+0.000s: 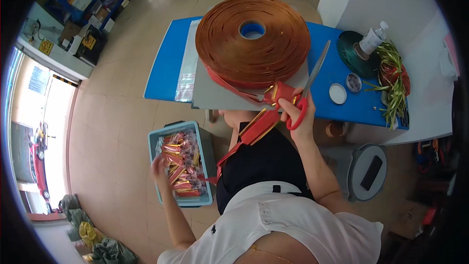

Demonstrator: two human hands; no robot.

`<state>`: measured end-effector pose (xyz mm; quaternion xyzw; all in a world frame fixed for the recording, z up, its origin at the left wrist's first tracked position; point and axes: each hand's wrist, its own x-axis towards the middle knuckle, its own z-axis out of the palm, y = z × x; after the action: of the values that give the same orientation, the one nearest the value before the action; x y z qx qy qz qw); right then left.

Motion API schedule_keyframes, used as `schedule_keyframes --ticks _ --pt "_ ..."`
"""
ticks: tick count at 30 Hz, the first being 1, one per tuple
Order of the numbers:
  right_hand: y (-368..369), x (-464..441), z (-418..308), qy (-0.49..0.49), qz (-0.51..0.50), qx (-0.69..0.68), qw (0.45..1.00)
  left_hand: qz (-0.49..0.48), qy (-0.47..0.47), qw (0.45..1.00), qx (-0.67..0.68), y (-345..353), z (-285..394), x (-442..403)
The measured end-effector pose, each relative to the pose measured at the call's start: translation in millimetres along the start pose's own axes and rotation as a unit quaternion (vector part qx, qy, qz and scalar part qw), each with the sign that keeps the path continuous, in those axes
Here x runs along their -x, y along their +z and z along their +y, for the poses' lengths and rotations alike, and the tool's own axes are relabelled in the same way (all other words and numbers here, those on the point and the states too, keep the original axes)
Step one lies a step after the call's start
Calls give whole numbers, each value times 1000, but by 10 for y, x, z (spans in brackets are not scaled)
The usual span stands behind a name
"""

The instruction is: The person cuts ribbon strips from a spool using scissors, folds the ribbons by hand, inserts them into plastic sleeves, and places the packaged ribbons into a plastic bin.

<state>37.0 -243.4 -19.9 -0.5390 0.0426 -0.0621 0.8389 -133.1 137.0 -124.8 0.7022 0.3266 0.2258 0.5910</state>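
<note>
My right hand [299, 120] is closed on a pair of scissors [316, 71] with red handles, blades pointing up and away from me. A red ribbon with gold edges [259, 127] runs by its fingers and hangs across my lap towards the bin; whether those fingers also pinch it, I cannot tell. Behind the hand lies a large roll of reddish-brown ribbon [220, 44] with a blue core. My left hand [159, 168], smeared by motion, is at the left side of a blue-grey bin [209, 166] of clear-wrapped red and gold bundles [180, 159]; its fingers are unclear.
The blue table [166, 58] carries a grey board [215, 99], a green ribbon roll [349, 54], a bottle [373, 40], a small round tin [353, 82], a white lid [337, 93] and green-yellow strips [393, 102]. A grey lidded bin [359, 166] stands at the right.
</note>
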Motion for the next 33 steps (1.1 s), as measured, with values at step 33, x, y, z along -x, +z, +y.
schedule_keyframes --ticks 33 --pt "116 201 -176 405 -501 238 727 -307 -106 936 133 1159 1617 569"
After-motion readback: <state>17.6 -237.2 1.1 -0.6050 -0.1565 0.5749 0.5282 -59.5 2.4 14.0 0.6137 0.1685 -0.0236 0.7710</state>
